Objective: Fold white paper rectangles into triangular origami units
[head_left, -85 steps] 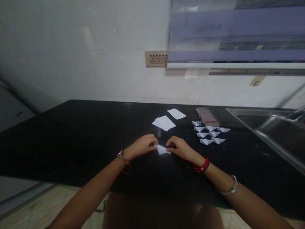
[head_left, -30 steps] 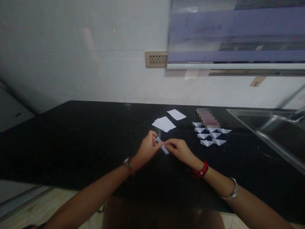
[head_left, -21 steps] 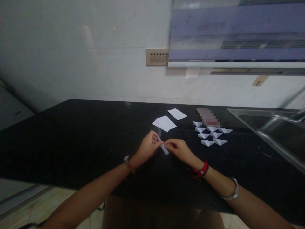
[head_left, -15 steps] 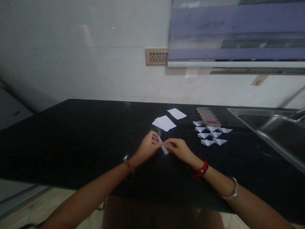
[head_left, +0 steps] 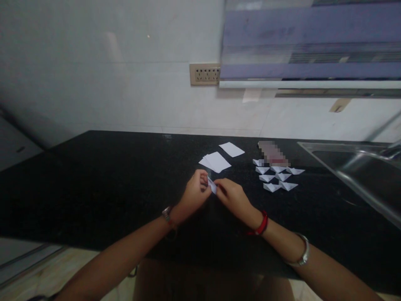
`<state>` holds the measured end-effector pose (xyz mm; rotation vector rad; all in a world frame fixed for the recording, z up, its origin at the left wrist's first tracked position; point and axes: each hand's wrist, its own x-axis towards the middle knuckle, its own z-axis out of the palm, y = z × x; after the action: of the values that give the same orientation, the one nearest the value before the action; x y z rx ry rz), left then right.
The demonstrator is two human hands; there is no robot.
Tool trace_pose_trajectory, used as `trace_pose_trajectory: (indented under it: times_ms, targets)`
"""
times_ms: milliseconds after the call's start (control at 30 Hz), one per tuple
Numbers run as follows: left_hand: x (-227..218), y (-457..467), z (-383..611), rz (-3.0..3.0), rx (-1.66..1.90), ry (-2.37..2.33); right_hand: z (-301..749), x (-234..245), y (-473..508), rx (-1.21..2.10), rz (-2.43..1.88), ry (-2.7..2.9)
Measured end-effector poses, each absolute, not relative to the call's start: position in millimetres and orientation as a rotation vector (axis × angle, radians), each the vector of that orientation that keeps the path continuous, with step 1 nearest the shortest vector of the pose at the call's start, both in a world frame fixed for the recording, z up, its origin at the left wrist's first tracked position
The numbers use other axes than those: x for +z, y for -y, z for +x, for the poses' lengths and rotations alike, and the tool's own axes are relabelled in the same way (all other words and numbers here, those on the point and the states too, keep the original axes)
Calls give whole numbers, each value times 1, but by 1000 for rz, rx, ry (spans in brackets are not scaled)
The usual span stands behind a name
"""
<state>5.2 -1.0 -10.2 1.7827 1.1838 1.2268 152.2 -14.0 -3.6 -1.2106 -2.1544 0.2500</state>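
Observation:
A small folded piece of white paper (head_left: 212, 186) is pinched between my two hands, just above the dark countertop. My left hand (head_left: 197, 189) grips its left side, thumb and fingers closed. On the other side my right hand (head_left: 233, 195) is closed on the paper's right end, its fingertips partly hidden behind the hand. Just beyond them lies a fanned stack of white paper sheets (head_left: 217, 162), with another white sheet (head_left: 232, 149) behind it. Several folded paper boats (head_left: 282, 177) sit in loose rows to the right of my right hand.
A blurred-out flat object (head_left: 272, 153) lies behind the boats. The metal sink (head_left: 336, 169) is set into the black countertop (head_left: 103, 184) at the right. On the tiled wall are a socket strip (head_left: 205, 74) and a purple striped blind (head_left: 300, 42).
The paper strip between my hands has been bent at its lower end and now looks shorter. My right hand has turned, and its fingers have come closer to my left hand.

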Motion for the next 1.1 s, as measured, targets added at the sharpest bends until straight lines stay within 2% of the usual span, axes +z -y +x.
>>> trace_pose_trajectory:
  times_ms: [167,333,533,767,1100]
  targets:
    - [-8,3,8,1863,1319,-1205,151,-1,13,144,-1247,2142]
    - [-7,4,8,1885,1244,-1131,152,1,10,205,-1214,2146]
    - [-10,-7,-1,1838,1155,-1226,159,-4,4,529,-1248,1894]
    - [-3,-6,-8,2331,987,-1141,165,-10,-5,1126,-1114,1645]
    - [0,-5,-12,2396,935,-1019,165,-13,-5,1317,-1081,1642]
